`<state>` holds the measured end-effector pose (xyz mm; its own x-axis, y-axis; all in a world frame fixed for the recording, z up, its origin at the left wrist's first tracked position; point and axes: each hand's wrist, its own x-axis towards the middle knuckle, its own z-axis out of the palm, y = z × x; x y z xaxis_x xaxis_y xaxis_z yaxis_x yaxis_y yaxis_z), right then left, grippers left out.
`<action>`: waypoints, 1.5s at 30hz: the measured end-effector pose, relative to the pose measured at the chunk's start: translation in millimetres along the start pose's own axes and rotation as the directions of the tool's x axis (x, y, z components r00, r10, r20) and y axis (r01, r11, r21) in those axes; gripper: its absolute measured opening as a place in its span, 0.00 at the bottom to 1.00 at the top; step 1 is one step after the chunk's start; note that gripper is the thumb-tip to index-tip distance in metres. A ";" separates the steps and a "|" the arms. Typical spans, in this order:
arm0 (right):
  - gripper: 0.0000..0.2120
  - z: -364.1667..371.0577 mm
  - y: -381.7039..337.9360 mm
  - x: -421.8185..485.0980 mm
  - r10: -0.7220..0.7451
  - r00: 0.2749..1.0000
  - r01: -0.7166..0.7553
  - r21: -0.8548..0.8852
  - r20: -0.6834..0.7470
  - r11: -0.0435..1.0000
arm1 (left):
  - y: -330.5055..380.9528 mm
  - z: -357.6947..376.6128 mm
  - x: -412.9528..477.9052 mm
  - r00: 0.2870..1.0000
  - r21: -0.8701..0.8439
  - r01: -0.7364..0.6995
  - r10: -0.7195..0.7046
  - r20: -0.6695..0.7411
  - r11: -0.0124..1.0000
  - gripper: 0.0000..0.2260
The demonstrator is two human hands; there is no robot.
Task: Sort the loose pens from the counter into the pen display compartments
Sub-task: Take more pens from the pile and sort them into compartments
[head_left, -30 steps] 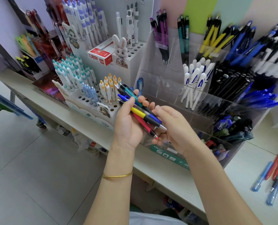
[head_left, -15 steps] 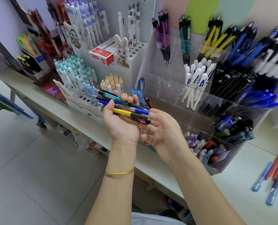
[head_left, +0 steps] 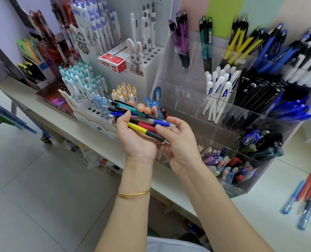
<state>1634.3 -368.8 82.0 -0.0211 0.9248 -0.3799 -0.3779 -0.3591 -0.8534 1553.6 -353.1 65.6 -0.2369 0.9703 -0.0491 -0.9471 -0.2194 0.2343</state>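
My left hand (head_left: 135, 140) grips a bundle of pens (head_left: 133, 118) lying across its palm: teal, blue, red and a yellow-and-black one. My right hand (head_left: 176, 142) touches the tip ends of that bundle from the right, with its fingers curled around the yellow-and-black pen (head_left: 143, 130). Both hands hover in front of the clear acrylic pen display (head_left: 242, 113), whose compartments hold purple, teal, yellow, blue, white and black pens. More loose pens (head_left: 309, 199) lie on the counter at the far right.
A white stepped pen stand (head_left: 151, 57) with a rabbit figure and a red box stands left of the acrylic display. The white counter (head_left: 63, 124) runs diagonally; its front edge is just below my hands. Grey floor tiles lie at the lower left.
The pen bundle has turned from steeply slanted to nearly level in my left hand. My right hand has shifted along the tips and stays at the bundle's right end.
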 end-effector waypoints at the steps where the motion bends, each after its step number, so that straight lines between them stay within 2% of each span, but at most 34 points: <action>1: 0.19 0.5 0.2 0.3 -0.014 1.000 0.014 0.006 0.003 1.000 | -0.1 1.5 -0.8 1.000 0.006 0.003 -0.003 -0.010 1.000 0.07; 5: 0.19 1.2 3.0 2.3 -0.074 0.997 0.074 0.009 -0.009 0.997 | -1.1 7.3 -2.7 0.996 0.016 0.008 -0.007 -0.090 1.000 0.11; 9: 0.17 0.2 4.7 0.4 -0.120 0.992 0.119 -0.025 -0.029 0.993 | -0.6 8.1 -0.5 0.983 0.033 -0.025 0.030 -0.182 0.999 0.09; 14: 0.11 -16.5 -8.2 -3.6 -0.136 0.988 0.137 0.008 -0.070 0.991 | 13.4 -0.2 13.5 0.975 -0.049 -0.109 0.098 -0.198 0.993 0.07; 17: 0.08 -22.4 -13.1 -3.1 -0.102 0.994 0.102 -0.014 -0.038 0.995 | 15.5 0.1 18.4 0.978 -0.057 -0.088 0.075 -0.196 0.995 0.07; 20: 0.08 -22.4 -13.6 -3.2 -0.045 0.997 0.035 0.152 0.060 0.988 | 10.8 3.7 17.7 0.976 -0.074 -0.049 0.032 -0.215 0.996 0.08; 23: 0.12 -21.6 -11.4 -4.2 0.052 0.986 -0.096 0.291 0.156 0.952 | 9.6 1.0 16.0 0.975 -0.055 -0.044 0.031 -0.219 0.997 0.08; 30: 0.04 -24.6 -1.2 -5.3 0.122 0.990 -0.138 0.423 0.066 0.895 | 5.9 -7.2 14.8 0.956 0.014 -0.035 0.038 -0.292 0.999 0.07; 35: 0.07 -29.0 -5.9 -8.0 0.159 0.987 -0.154 0.470 0.029 0.869 | 0.0 -3.8 10.3 0.954 0.093 -0.062 0.087 -0.287 0.994 0.05; 39: 0.17 -32.5 -11.1 -7.4 0.164 0.986 -0.146 0.381 -0.013 0.913 | -13.5 9.5 5.4 0.961 0.123 -0.022 0.054 -0.272 0.992 0.07; 43: 0.04 -39.3 -25.9 -12.9 0.038 0.999 -0.030 0.203 -0.036 0.979 | -19.2 19.0 6.0 0.964 0.094 0.034 -0.008 -0.265 0.995 0.08; 45: 0.05 -39.6 -34.8 -18.1 -0.030 0.999 0.036 0.159 -0.038 0.987 | -20.8 23.1 7.6 0.963 0.057 0.071 -0.054 -0.263 0.996 0.08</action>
<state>1684.5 -378.0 104.4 0.0256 0.9296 -0.3676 -0.5212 -0.3014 -0.7984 1576.5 -338.8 82.8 -0.2344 0.9197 -0.3151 -0.9475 -0.1437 0.2856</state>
